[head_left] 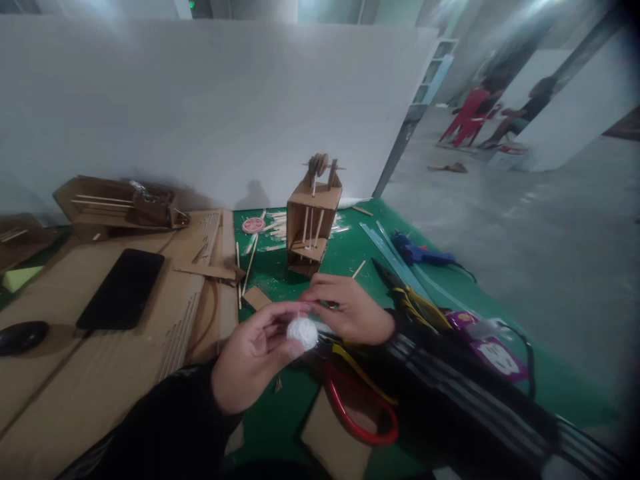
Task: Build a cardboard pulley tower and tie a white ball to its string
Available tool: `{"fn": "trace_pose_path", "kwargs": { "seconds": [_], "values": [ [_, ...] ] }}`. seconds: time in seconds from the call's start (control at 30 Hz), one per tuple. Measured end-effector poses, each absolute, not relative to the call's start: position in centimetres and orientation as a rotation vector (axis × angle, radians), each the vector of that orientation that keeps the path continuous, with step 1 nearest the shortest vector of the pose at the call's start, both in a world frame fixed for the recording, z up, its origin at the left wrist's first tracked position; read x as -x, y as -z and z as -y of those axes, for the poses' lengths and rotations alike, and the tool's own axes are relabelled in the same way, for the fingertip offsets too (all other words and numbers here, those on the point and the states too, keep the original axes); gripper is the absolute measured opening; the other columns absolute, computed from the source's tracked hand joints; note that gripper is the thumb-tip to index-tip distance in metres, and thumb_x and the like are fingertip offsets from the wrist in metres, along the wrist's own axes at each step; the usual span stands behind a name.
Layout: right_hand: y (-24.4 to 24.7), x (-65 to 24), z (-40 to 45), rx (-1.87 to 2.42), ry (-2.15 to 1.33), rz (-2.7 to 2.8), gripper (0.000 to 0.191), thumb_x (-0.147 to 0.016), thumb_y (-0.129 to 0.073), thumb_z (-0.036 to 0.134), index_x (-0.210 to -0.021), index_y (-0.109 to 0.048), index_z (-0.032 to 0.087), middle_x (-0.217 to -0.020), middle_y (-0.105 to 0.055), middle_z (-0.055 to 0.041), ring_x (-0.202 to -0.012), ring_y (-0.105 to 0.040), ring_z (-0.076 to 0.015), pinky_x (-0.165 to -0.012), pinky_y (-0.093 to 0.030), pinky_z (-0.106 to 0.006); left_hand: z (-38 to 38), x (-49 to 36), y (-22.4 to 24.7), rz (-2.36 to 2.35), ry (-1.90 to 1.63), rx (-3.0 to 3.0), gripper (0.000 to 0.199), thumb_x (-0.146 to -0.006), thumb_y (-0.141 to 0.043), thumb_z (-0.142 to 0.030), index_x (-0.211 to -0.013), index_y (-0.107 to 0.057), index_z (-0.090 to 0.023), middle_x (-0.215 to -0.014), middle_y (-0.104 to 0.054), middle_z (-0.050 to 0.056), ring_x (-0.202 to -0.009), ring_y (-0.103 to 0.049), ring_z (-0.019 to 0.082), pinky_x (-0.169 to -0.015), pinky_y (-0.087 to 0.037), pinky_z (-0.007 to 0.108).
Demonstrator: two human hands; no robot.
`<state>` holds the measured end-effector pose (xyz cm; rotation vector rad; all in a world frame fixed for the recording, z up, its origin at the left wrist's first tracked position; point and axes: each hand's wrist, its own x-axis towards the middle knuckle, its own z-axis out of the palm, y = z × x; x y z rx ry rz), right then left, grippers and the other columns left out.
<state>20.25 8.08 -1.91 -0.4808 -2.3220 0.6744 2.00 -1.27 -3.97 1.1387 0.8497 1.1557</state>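
Observation:
In my left hand (pixel 253 350), a small white ball of string (pixel 302 332) is held between the thumb and curled fingers. My right hand (pixel 347 307) meets it just above the ball, fingertips pinched together close to the left fingertips. Whatever the right fingers pinch, perhaps the loose end of the string, is too small to make out. Beyond both hands stands a cardboard model (pixel 315 193) with thin sticks inside, a white cord down its middle and round discs on top. Red-handled scissors (pixel 363 427) lie just below my hands, partly covered by my right sleeve.
Yellow-handled pliers (pixel 423 307), clear glue sticks (pixel 400 260), a blue glue gun (pixel 420 252) and a purple-and-white power strip (pixel 500 357) lie right. Left are a black phone (pixel 123 288), a mouse (pixel 23 337) and another cardboard model (pixel 120 207). Loose sticks (pixel 277 227) lie behind.

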Motion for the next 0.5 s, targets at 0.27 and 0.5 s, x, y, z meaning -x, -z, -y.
{"fn": "trace_pose_path", "kwargs": {
  "seconds": [0.27,0.5],
  "values": [
    [3.3,-20.1,-7.4,0.548,-0.771,2.329,0.023,-0.094,-0.048,0.023,-0.083,-0.065,0.012,-0.073,-0.057,-0.0048,-0.066,-0.053,-0.0125,-0.060,-0.041,-0.023,1.2,-1.7,3.9,-0.908,-1.179,-1.222,0.033,-0.081,-0.068,-0.021,-0.114,-0.066,-0.022,-0.127,-0.052,0.009,-0.116,-0.056,0.022,-0.097,-0.048,0.029],
    [4.5,-20.2,-6.5,0.583,-0.723,2.375,0.018,-0.092,-0.048,0.017,-0.079,-0.060,0.014,-0.072,-0.055,-0.0036,-0.064,-0.051,-0.0126,-0.059,-0.039,-0.022,1.0,-1.8,3.8,-0.984,-1.214,-1.155,0.032,-0.084,-0.064,-0.024,-0.116,-0.060,-0.021,-0.117,-0.065,0.008,-0.110,-0.060,0.019,-0.096,-0.047,0.029]
  ]
}}
